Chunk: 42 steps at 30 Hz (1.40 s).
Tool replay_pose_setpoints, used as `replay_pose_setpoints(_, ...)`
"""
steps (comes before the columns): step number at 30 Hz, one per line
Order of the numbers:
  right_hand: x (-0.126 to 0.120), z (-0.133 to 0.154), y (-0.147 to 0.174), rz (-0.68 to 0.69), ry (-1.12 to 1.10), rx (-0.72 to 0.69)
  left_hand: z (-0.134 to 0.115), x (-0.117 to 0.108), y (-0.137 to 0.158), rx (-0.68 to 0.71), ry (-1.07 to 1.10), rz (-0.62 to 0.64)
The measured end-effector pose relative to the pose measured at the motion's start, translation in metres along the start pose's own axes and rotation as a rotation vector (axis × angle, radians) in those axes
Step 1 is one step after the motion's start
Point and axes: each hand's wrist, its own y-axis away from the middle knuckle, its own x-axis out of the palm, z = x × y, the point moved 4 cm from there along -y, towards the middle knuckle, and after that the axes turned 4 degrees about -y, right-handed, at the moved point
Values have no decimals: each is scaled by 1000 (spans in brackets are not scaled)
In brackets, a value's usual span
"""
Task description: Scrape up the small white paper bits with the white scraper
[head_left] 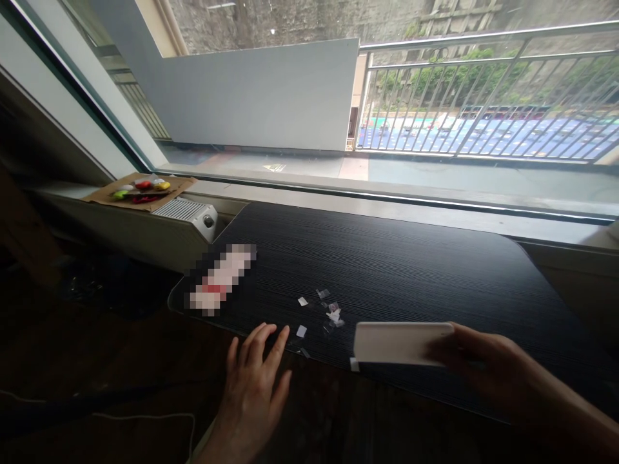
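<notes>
My right hand (476,351) is closed round the right end of a flat white rectangular object (401,341) with rounded corners. That object is above the front edge of the black table (387,270); its exact kind does not show. With fingers spread, my left hand (258,370) is at the table's front edge, holding nothing. Just right of its fingertips lie a small white square (302,331) and clear scraps. Further in is a little cluster of white and clear pieces (333,314), with another white square (302,301) beside it. A white bit (354,364) sits below the object's left corner.
A pixelated pale item with red (225,277) lies at the table's left end. On the sill, brown cardboard (104,195) bears several coloured things, near a white radiator (186,214). The window stands behind the table; a white cable (145,415) runs at lower left.
</notes>
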Motion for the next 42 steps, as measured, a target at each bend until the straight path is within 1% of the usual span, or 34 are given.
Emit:
replay_pose_setpoints(3,-21,-10,8,81,35,42,-2,-4,-2,-9,-5,-71)
replay_pose_setpoints(5,-28,-10,5,4,4,47,-1,-4,-2,-3,-18,-88)
replay_pose_setpoints(6,-25,-9,0,8,-34,41,0,-4,-1,9,-26,-79)
replay_pose_setpoints(7,-19,-7,-5,55,-77,36,2,-3,0,20,-30,-65)
replay_pose_setpoints(9,-9,-7,-17,84,-128,52,4,-1,1,37,-30,-35)
replay_pose_setpoints(11,-5,-13,-24,137,-174,99,6,0,1,27,-19,-43)
replay_pose_setpoints(13,-11,-22,-20,207,-214,157,6,-1,1,11,-9,-80)
replay_pose_setpoints(15,-23,-31,-7,254,-253,208,5,-1,0,11,-4,-109)
replay_pose_setpoints(17,-37,-37,7,239,-301,243,5,-1,0,17,-6,-111)
replay_pose_setpoints(20,-48,-39,17,121,-325,274,6,1,0,46,-20,-84)
replay_pose_setpoints(22,-41,-34,10,58,-314,237,6,1,0,50,-22,-74)
replay_pose_setpoints(26,-7,-12,-22,3,-300,113,3,-3,0,20,-5,-96)
replay_pose_setpoints(29,13,1,-39,12,-235,62,1,-3,0,18,-17,-80)
replay_pose_setpoints(32,19,6,-40,58,-164,37,3,1,2,24,-28,-32)
replay_pose_setpoints(34,18,6,-35,55,-172,29,3,3,3,31,-26,-13)
replay_pose_setpoints(37,19,5,-28,36,-195,29,3,4,5,26,-26,-9)
replay_pose_setpoints(40,26,8,-27,85,-171,25,2,4,5,18,-24,-1)
replay_pose_setpoints(42,29,12,-29,77,-177,11,1,4,4,15,-20,5)
